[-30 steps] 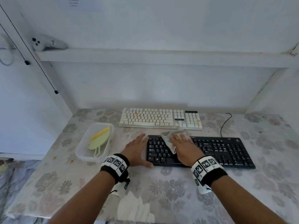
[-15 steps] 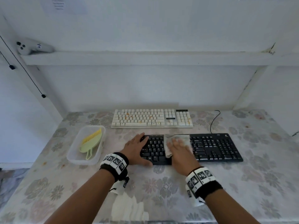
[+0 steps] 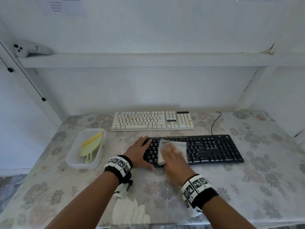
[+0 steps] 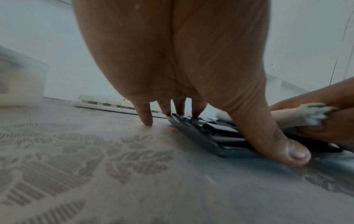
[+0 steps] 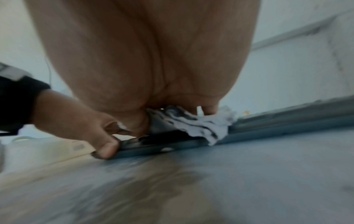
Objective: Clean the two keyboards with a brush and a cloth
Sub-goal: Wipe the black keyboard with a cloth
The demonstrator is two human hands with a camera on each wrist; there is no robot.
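Your right hand (image 3: 175, 160) lies flat on the grey cloth (image 3: 171, 149), fingers straight, pressing it onto the left-middle keys of the black keyboard (image 3: 214, 148). Head view is motion-blurred there; in the right wrist view the cloth (image 5: 199, 122) bunches under your palm and hangs over the keyboard's near edge (image 5: 268, 128). No curl around the cloth visible, just a flat press.

Your left hand (image 3: 140, 152) is spread over the black keyboard's left end, fingers relaxed, holding nothing. In the left wrist view the thumb (image 4: 277, 144) sits against the near edge, three fingertips (image 4: 180, 109) on the far-left keys, little finger down on the tablecloth (image 4: 95, 166) just left of the board.

White keyboard (image 3: 152, 120) is just beyond the black one, parallel, apart from it, orange stains on several keys.

Brush (image 3: 91, 147), green with yellow bristles, lies in the clear plastic tray (image 3: 72, 161) left of both keyboards, handle toward you.

Black keyboard's cable (image 3: 214, 123) runs off its far right corner. White controller (image 3: 31, 50) on the shelf, far left.
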